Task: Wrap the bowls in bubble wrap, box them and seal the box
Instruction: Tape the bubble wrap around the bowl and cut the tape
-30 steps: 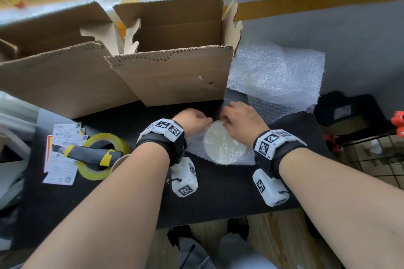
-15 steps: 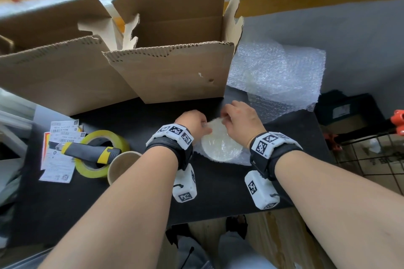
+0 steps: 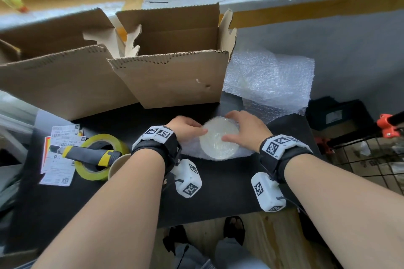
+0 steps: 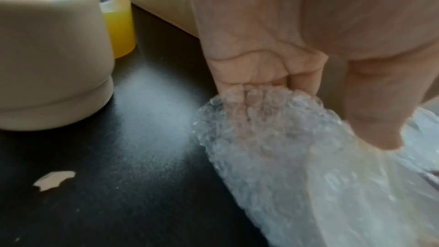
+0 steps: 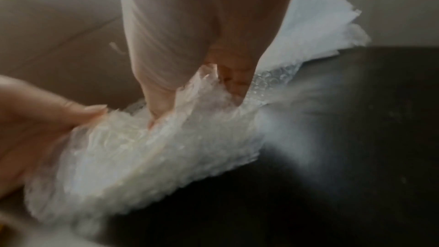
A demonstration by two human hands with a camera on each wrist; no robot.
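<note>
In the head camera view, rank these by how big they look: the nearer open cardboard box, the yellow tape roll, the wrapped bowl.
1. open cardboard box
2. yellow tape roll and wrapped bowl: alike in apparent size, so unranked.

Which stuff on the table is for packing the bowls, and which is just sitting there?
For packing:
wrapped bowl, held by the left hand and right hand
spare bubble wrap
open cardboard box
yellow tape roll
beige bowl, not wrapped yet

Just lying there:
paper labels
utility knife

Yellow tape roll [image 3: 99, 158], beige cup [image 4: 51, 48], brown cardboard box [image 3: 172, 76], black table [image 3: 220, 194].
</note>
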